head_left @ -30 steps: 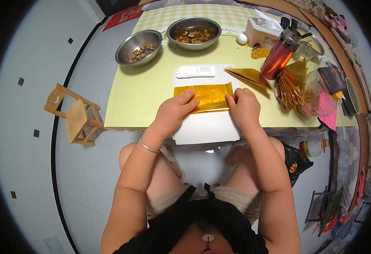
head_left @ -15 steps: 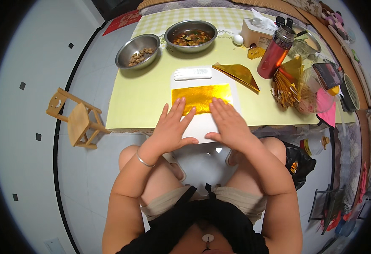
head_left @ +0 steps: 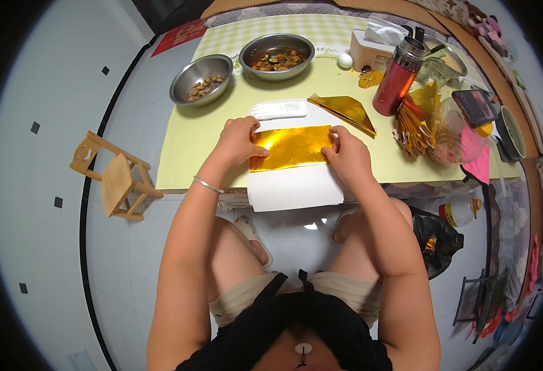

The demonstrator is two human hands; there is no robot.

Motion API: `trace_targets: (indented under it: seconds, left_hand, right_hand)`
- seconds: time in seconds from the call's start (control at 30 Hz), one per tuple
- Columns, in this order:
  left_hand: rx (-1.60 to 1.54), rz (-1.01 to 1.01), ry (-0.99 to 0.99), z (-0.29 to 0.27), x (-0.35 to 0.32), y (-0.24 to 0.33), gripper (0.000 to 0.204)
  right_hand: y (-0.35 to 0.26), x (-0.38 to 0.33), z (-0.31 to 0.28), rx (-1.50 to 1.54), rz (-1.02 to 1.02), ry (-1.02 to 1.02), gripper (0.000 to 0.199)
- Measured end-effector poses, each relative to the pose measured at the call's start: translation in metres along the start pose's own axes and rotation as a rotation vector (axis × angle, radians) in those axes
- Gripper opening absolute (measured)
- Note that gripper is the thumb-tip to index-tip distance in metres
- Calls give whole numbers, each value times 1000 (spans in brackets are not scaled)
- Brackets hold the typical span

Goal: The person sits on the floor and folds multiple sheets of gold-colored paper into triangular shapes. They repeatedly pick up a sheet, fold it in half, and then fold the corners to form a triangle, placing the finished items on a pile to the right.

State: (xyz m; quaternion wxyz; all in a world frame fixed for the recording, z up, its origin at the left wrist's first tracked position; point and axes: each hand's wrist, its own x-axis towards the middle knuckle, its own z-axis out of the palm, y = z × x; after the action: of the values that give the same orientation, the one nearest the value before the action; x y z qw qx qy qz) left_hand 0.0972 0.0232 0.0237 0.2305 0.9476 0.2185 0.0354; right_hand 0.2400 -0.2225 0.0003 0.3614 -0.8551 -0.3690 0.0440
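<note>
A shiny gold paper sheet [head_left: 291,147] lies on a white sheet [head_left: 296,188] that overhangs the near edge of the yellow-green table [head_left: 191,145]. My left hand [head_left: 237,139] pinches the gold sheet's left end, my right hand [head_left: 345,154] pinches its right end. Both hands rest on the table. A folded gold paper shape [head_left: 344,110] lies just beyond my right hand. A white flat object [head_left: 279,110] lies just beyond the gold sheet.
Two steel bowls with food [head_left: 202,77] [head_left: 276,57] stand at the far side. A red flask [head_left: 397,77], tissue box [head_left: 372,49], egg [head_left: 344,60], bundle of sticks [head_left: 412,130] and phone [head_left: 474,106] crowd the right. A small wooden stool [head_left: 112,176] stands on the floor left.
My hands have moved from lying flat over the gold sheet to gripping its two ends. The sheet now lies stretched between them.
</note>
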Motion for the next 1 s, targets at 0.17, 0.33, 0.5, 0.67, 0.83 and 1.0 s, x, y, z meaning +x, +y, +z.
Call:
trace_targets:
  seconds: [0.17, 0.33, 0.5, 0.67, 0.83, 1.0]
  left_hand:
    - [-64, 39, 6, 3, 4, -17, 44]
    - [-447, -48, 172, 22, -19, -22, 24]
    - [-478, 64, 317, 23, -38, -10, 30]
    - [-1019, -252, 212, 22, -52, 5, 8]
    - [-1149, -296, 167, 25, -56, 1, 8]
    - [-1012, -236, 176, 33, -60, -8, 12]
  right_hand:
    - [-2, 7, -2, -38, 98, -52, 64]
    - [-1, 12, -6, 0, 123, -96, 69]
    - [18, 17, 5, 281, 142, -91, 49]
    - [15, 20, -3, 913, 316, -173, 18]
    - [18, 18, -14, 970, 403, -191, 12]
    - [24, 13, -15, 836, 383, -270, 12]
